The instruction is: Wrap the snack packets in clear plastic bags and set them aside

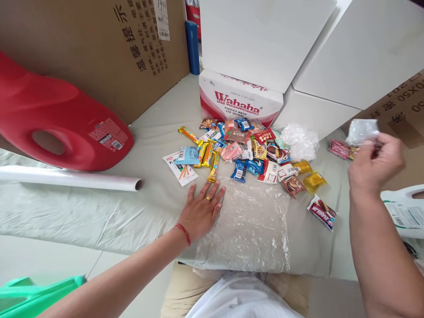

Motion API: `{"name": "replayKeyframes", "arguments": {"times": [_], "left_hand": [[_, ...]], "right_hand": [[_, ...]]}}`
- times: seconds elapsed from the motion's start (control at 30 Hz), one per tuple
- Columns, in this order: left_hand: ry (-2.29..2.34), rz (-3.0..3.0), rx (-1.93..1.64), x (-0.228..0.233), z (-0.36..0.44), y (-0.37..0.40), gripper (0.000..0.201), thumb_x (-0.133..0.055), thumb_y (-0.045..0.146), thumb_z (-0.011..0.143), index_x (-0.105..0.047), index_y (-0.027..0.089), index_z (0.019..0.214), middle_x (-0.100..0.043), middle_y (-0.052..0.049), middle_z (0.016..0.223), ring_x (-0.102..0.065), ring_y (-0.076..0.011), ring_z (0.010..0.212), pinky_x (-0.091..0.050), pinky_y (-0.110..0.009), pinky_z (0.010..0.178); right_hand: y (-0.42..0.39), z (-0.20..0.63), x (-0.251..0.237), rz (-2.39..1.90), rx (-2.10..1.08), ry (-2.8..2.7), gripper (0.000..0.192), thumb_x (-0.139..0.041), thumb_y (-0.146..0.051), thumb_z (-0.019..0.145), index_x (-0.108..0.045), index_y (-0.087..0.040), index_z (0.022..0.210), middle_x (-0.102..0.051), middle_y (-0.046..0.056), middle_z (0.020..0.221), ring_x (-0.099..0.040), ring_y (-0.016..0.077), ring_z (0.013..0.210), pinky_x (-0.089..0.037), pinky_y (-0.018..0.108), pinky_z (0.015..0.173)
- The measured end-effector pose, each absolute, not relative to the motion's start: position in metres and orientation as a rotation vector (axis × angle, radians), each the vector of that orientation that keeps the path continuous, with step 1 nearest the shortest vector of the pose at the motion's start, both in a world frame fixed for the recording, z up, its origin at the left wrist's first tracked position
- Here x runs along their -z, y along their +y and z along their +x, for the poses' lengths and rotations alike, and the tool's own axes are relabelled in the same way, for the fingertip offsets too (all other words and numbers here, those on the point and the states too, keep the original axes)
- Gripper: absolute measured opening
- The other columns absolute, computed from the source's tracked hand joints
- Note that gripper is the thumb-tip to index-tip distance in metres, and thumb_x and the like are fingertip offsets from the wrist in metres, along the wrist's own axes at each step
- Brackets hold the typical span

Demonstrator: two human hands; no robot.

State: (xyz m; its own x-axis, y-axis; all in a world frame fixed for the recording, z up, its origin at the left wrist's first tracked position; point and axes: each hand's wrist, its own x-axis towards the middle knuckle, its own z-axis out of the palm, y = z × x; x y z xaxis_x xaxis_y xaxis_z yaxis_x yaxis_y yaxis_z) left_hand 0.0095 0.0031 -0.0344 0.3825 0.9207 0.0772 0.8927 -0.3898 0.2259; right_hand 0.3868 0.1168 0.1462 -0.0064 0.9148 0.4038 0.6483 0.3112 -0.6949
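Note:
My left hand lies flat with its fingers spread, at the left edge of a clear plastic bag spread on the cloth. Just beyond its fingertips is a heap of wrapped snacks, including a yellow stick snack, a white snack packet and a light blue packet. At the far right, my right hand is raised, pinching a small whitish plastic packet. Below and left of that hand lies a pink packet. A dark red wrapped snack bar sits apart from the heap.
A Wahaba carton stands behind the snacks, with white boxes above it. Crumpled clear plastic lies right of the heap. At left are a red jug, a white roll and a cardboard box. A white jug is at right.

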Motion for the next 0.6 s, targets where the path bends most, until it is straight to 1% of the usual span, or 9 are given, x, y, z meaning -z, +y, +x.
{"name": "replayKeyframes", "arguments": {"times": [0.13, 0.23, 0.33, 0.4, 0.43, 0.5, 0.53, 0.6], "left_hand": [[1.660, 2.504, -0.312, 0.034, 0.010, 0.003, 0.054, -0.028, 0.038, 0.105, -0.037, 0.031, 0.158, -0.035, -0.005, 0.165, -0.035, -0.0323, 0.152, -0.017, -0.065, 0.122], [1.656, 2.507, -0.304, 0.032, 0.010, 0.003, 0.056, -0.028, 0.037, 0.105, -0.034, 0.027, 0.159, -0.035, -0.007, 0.165, -0.035, -0.0332, 0.151, -0.017, -0.066, 0.121], [1.653, 2.489, -0.273, 0.030, 0.011, 0.003, 0.055, -0.027, 0.038, 0.105, -0.037, 0.027, 0.159, -0.034, -0.006, 0.166, -0.034, -0.0327, 0.152, -0.016, -0.066, 0.122], [1.653, 2.475, -0.250, 0.030, 0.011, 0.003, 0.055, -0.026, 0.039, 0.106, -0.038, 0.027, 0.158, -0.032, -0.005, 0.166, -0.032, -0.0323, 0.153, -0.015, -0.066, 0.122], [1.653, 2.472, -0.240, 0.029, 0.011, 0.002, 0.055, -0.025, 0.039, 0.106, -0.038, 0.027, 0.158, -0.032, -0.005, 0.167, -0.032, -0.0323, 0.153, -0.015, -0.066, 0.122], [1.653, 2.470, -0.228, 0.029, 0.011, 0.002, 0.055, -0.026, 0.039, 0.106, -0.037, 0.026, 0.158, -0.032, -0.006, 0.167, -0.033, -0.0323, 0.152, -0.015, -0.066, 0.122], [1.655, 2.470, -0.224, 0.028, 0.011, 0.002, 0.055, -0.026, 0.039, 0.106, -0.037, 0.026, 0.158, -0.032, -0.006, 0.167, -0.033, -0.0322, 0.152, -0.015, -0.066, 0.122], [1.659, 2.468, -0.222, 0.028, 0.011, 0.002, 0.055, -0.026, 0.039, 0.106, -0.037, 0.027, 0.159, -0.032, -0.005, 0.167, -0.032, -0.0319, 0.152, -0.014, -0.065, 0.123]], "right_hand": [[0.133, 0.365, -0.138, -1.507, -0.173, -1.979, 0.026, -0.065, -0.036, 0.088, -0.072, -0.023, 0.110, -0.074, 0.007, 0.098, -0.068, 0.0248, 0.089, -0.053, 0.039, 0.080], [0.148, 0.349, -0.117, -1.577, -0.031, -2.141, 0.024, -0.059, -0.031, 0.091, -0.074, -0.022, 0.107, -0.076, 0.008, 0.101, -0.069, 0.0251, 0.092, -0.052, 0.038, 0.084], [0.159, 0.317, -0.092, -1.583, 0.017, -2.393, 0.026, -0.051, -0.025, 0.095, -0.076, -0.021, 0.104, -0.077, 0.008, 0.102, -0.068, 0.0250, 0.095, -0.050, 0.036, 0.085], [0.165, 0.284, -0.078, -1.450, 0.009, -2.644, 0.030, -0.049, -0.020, 0.096, -0.075, -0.020, 0.111, -0.076, 0.009, 0.110, -0.066, 0.0257, 0.104, -0.050, 0.034, 0.085], [0.169, 0.265, -0.073, -1.339, 0.012, -2.761, 0.033, -0.048, -0.017, 0.096, -0.073, -0.020, 0.118, -0.073, 0.009, 0.119, -0.064, 0.0260, 0.110, -0.049, 0.034, 0.085], [0.178, 0.229, -0.065, -1.147, 0.036, -2.925, 0.043, -0.044, -0.012, 0.097, -0.064, -0.019, 0.134, -0.065, 0.011, 0.138, -0.058, 0.0267, 0.121, -0.048, 0.034, 0.087], [0.183, 0.214, -0.063, -1.107, 0.050, -2.985, 0.046, -0.042, -0.010, 0.097, -0.061, -0.018, 0.139, -0.061, 0.012, 0.143, -0.055, 0.0274, 0.124, -0.048, 0.035, 0.089], [0.194, 0.192, -0.059, -1.131, 0.078, -3.077, 0.047, -0.040, -0.007, 0.097, -0.058, -0.013, 0.141, -0.059, 0.015, 0.143, -0.054, 0.0295, 0.125, -0.046, 0.038, 0.093]]}}
